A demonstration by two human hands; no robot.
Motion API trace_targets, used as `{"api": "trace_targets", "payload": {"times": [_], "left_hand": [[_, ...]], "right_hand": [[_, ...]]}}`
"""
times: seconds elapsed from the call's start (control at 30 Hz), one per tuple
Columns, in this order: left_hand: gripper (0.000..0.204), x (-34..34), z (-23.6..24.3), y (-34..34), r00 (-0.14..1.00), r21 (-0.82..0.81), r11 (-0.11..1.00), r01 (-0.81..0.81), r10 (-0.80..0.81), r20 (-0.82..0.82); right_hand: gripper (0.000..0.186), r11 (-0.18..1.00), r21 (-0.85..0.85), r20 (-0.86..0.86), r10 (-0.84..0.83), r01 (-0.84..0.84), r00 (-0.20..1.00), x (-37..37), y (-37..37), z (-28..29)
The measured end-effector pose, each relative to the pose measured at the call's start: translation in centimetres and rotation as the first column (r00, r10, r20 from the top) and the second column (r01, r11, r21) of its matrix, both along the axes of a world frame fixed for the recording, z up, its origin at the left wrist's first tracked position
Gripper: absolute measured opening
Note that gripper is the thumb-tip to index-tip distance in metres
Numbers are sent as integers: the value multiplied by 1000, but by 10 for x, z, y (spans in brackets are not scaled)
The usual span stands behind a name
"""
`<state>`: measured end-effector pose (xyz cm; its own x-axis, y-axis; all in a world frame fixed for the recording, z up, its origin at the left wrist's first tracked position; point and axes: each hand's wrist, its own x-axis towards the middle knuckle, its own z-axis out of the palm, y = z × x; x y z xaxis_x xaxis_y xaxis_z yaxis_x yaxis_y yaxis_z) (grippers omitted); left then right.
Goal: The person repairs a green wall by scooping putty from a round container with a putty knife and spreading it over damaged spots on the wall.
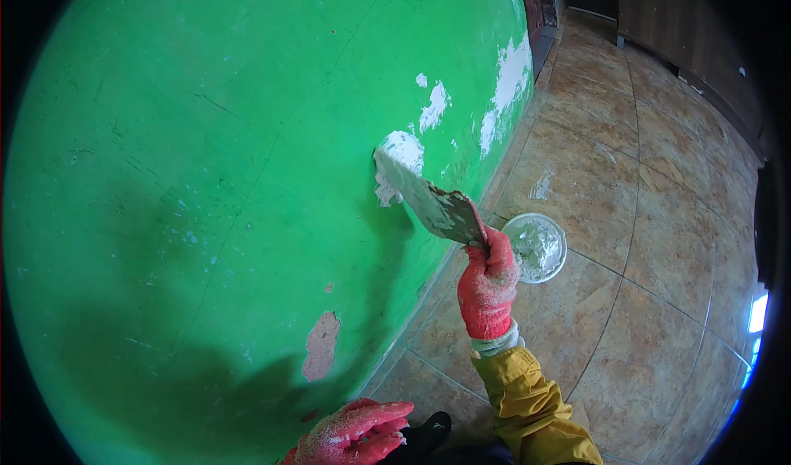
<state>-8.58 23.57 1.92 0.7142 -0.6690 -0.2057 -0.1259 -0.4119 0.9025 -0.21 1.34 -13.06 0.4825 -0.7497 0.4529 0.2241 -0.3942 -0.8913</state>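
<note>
My right hand [486,288], in a red glove below a yellow sleeve, grips a wide metal putty knife [441,209]; the blade's end lies on a white filler patch [400,152] on the green wall [206,152]. My left hand [350,432], also red-gloved, is low near the wall with fingers apart and nothing visible in it; both gloves are smudged pale. A round container [534,248] of white paste sits on the floor just right of the knife. More white patches [507,82] mark the wall farther along, and a bare pinkish patch [321,345] shows lower down.
A tiled floor [659,242] runs along the wall's foot, with a dark shoe [432,432] at the bottom. A dark doorway [540,3] is at the wall's far end, and dark brown panelling [684,36] borders the floor at the upper right.
</note>
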Motion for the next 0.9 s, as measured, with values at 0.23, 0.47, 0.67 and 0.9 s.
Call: {"api": "trace_targets", "payload": {"times": [0.23, 0.47, 0.67, 0.9], "left_hand": [[32, -4, -3, -1, 998, 5, 999, -33, 33, -52], [31, -15, -22, -11, 988, -6, 998, 59, -58, 143], [32, -15, -33, -13, 910, 24, 984, 175, -171, 379], [41, -12, -39, -12, 943, -45, 995, 88, -69, 325]], "right_hand": [[25, 881, 456, 171, 52, -126, 984, -1, -4, -32], [21, 842, 535, 120, 8, -71, 993, 23, -9, -43], [21, 884, 465, 123, -11, -48, 992, 23, 9, -35], [26, 972, 237, 21, -7, 2, 1000, 7, 35, -13]]}}
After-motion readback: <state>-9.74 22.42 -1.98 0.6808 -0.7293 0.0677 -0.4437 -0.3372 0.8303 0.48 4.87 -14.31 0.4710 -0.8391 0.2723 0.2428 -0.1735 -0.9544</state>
